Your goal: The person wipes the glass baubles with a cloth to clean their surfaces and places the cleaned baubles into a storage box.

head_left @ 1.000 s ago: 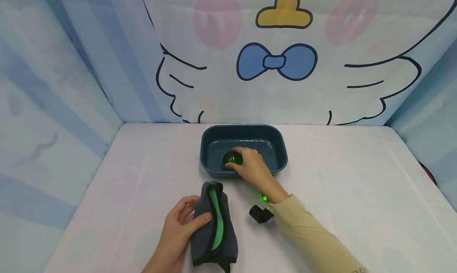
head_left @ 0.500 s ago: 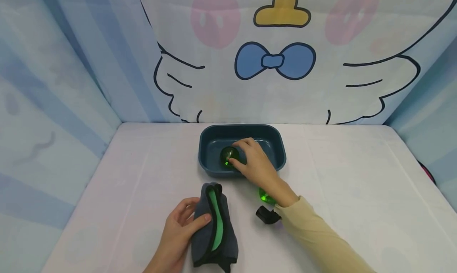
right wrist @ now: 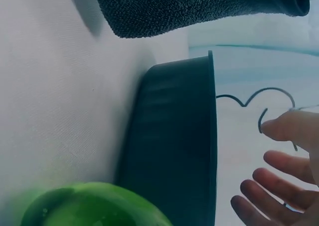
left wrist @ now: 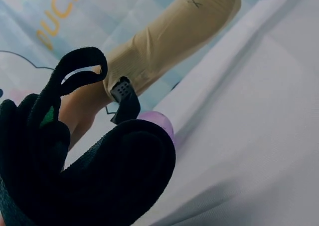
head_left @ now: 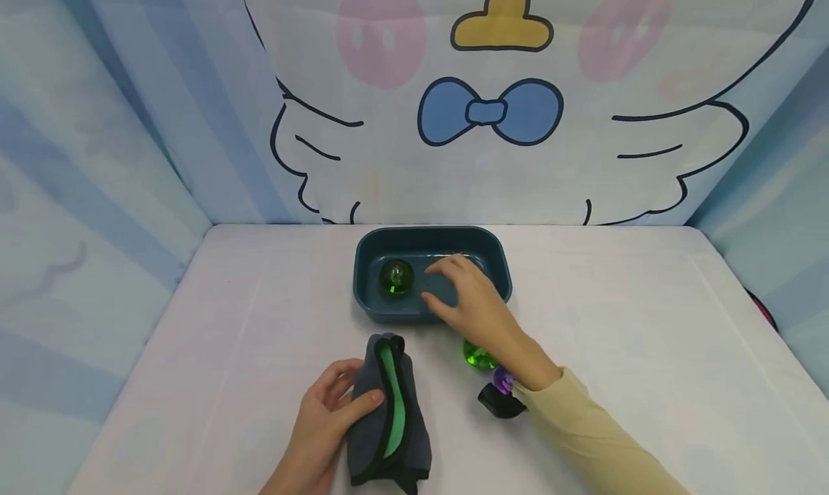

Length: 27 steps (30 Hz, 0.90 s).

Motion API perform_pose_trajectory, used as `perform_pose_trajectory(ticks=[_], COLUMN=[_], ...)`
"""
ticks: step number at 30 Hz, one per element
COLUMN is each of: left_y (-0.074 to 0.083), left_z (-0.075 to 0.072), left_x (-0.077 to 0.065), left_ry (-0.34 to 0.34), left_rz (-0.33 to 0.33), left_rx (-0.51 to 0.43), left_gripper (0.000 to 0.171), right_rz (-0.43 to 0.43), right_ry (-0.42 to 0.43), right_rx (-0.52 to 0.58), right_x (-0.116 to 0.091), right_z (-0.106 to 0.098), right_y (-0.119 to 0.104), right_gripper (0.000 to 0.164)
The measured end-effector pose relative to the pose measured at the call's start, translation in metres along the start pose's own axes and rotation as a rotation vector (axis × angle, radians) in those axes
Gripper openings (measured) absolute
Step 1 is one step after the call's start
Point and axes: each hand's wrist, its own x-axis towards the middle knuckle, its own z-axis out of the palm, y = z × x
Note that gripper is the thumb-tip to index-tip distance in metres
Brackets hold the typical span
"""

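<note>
My left hand [head_left: 330, 409] grips a folded dark grey-blue cloth [head_left: 365, 437] with black edging and a green inner side, thumb on top of it. In the left wrist view the cloth's black loop [left wrist: 82, 77] sticks up. My right hand [head_left: 479, 304] is over the dark blue plastic basin [head_left: 388, 312], thumb and fingers spread apart and holding nothing. A clear green ball [head_left: 396, 276] lies in the basin's left half, just left of those fingertips. Partly covered by the right forearm, a second green ball [head_left: 478, 355] lies on the table in front of the basin.
A purple ball [head_left: 503, 380] is close to the second green ball, partly behind the right wrist. A black device [head_left: 501, 403] hangs at that wrist. The white-covered table [head_left: 272, 286] ends at a printed cloth backdrop [head_left: 486, 178], with pale blue curtains [head_left: 65, 279] at the sides.
The right fingers have let go of the green ball in the basin and drawn back to the right. More of the second green ball and the purple ball shows. The left hand keeps its hold.
</note>
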Motion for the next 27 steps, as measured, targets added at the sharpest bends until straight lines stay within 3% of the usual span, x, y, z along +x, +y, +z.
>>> perform_pose_trajectory(ticks=[9,13,20,27], left_y=[0.004,0.005,0.005,0.004], left_z=[-0.001,-0.005,-0.006,-0.006], left_x=[0.002,0.003,0.004,0.003], left_ry=[0.026,0.041,0.043,0.051], left_rz=[-0.012,-0.018,-0.025,-0.044], left_rx=[0.055,0.057,0.050,0.066], left_gripper=[0.060,0.060,0.060,0.061], right_rz=[-0.124,-0.176,-0.167,-0.153], right_ry=[-0.071,-0.089,-0.104,-0.121], right_rx=[0.052,0.019,-0.016,-0.117], right_x=[-0.024,-0.034,-0.053,-0.075], right_z=[-0.012,-0.020,-0.035,-0.036], right_y=[-0.002,-0.001,0.007,0.021], right_gripper=[0.029,0.028,0.025,0.031])
